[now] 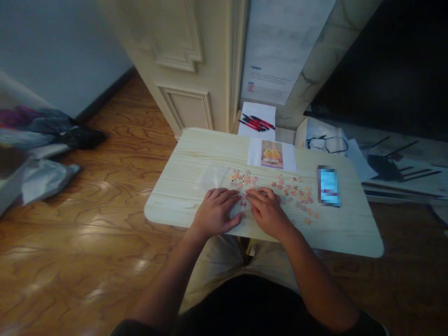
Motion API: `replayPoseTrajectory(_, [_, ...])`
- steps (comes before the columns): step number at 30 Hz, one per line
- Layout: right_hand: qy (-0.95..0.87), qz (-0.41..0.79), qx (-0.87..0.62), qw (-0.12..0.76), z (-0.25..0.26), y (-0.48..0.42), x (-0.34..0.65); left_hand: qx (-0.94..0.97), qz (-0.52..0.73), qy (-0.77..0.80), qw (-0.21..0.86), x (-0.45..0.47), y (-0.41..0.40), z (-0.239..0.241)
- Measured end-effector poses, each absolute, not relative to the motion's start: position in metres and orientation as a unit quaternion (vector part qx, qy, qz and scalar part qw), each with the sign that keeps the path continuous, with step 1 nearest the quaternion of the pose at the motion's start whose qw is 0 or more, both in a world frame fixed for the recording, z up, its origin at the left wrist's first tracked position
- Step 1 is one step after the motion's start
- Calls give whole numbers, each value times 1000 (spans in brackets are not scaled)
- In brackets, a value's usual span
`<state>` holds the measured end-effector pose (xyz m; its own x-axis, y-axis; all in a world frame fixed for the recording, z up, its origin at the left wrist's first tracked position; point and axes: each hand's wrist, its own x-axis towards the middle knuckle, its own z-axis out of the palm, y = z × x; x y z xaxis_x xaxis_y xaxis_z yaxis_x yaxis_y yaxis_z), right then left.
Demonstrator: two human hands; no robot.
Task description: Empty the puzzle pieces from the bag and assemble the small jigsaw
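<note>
Small pinkish-orange jigsaw puzzle pieces lie loose on the pale wood-grain table (175, 186). A cluster of pieces (245, 178) sits just beyond my hands, and another scatter of pieces (304, 193) spreads out to the right. My left hand (220, 211) rests palm down, its fingers stretched toward the middle and its thumb apart. Facing it, my right hand (268, 210) also has its fingers extended, the tips close to those of the left. Any piece under the fingertips is too small to make out. One reddish piece (243, 204) lies between the hands.
Behind the pieces lies a printed picture (272, 155) of a yellow figure. A clear plastic bag (212, 176) is left of them, a phone (329, 185) at right. Red and black pens (257, 122) lie on paper past the far edge. A white box (320, 133) stands behind.
</note>
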<state>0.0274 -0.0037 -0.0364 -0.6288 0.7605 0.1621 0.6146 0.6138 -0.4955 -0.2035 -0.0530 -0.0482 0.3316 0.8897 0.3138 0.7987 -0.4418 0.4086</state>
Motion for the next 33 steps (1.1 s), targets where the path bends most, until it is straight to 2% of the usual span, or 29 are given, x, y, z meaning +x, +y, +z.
replayPoseTrajectory(14, [-876, 149, -419, 188, -30, 13, 3, 790, 260, 551, 65, -201, -50, -50])
replayPoseTrajectory(21, [-875, 90, -467, 90, -22, 40, -33, 779, 249, 574, 44, -199, -52, -44])
replayPoseTrajectory(28, [-859, 114, -490, 97, -25, 41, -38, 786, 251, 564, 26, -202, -50, -47])
replayPoseTrajectory(33, [-830, 245, -471, 172, -19, 44, 4, 783, 268, 560, 23, -200, -51, -46])
